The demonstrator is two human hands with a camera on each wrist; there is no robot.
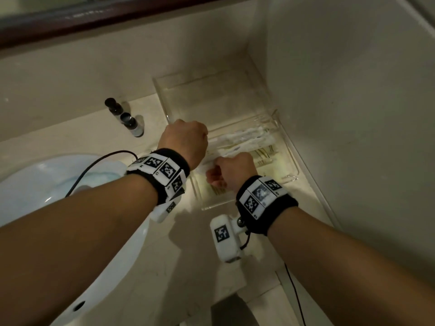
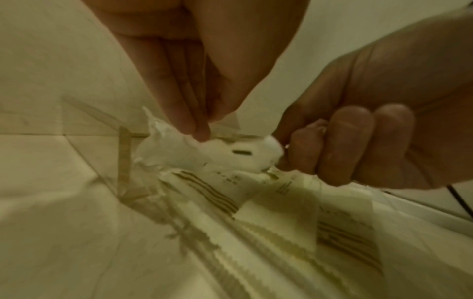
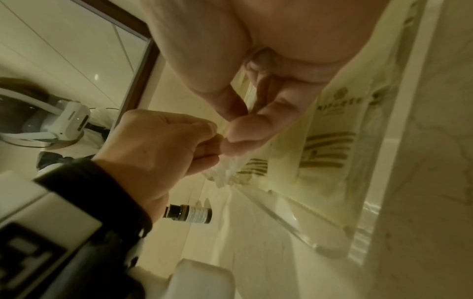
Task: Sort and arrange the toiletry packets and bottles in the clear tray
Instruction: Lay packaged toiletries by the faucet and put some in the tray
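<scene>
A clear tray [image 1: 211, 97] sits on the counter in the corner by the wall. Its near half holds cream packets with gold stripes [image 2: 281, 212]. Above them is a crumpled white packet [image 2: 179, 151]. My left hand [image 2: 202, 129] pinches its left end from above. My right hand [image 2: 289, 153] pinches the other end with curled fingers. In the head view the left hand [image 1: 183, 140] and right hand [image 1: 226, 170] are close together over the tray's near left part. Two small dark bottles [image 1: 113, 106] [image 1: 131, 124] stand on the counter left of the tray.
A white sink basin [image 1: 35, 184] lies at the lower left, under my left forearm. The wall [image 1: 353, 114] runs right beside the tray. A dark-framed mirror [image 1: 94, 15] hangs behind the counter. One bottle [image 3: 190, 213] shows in the right wrist view.
</scene>
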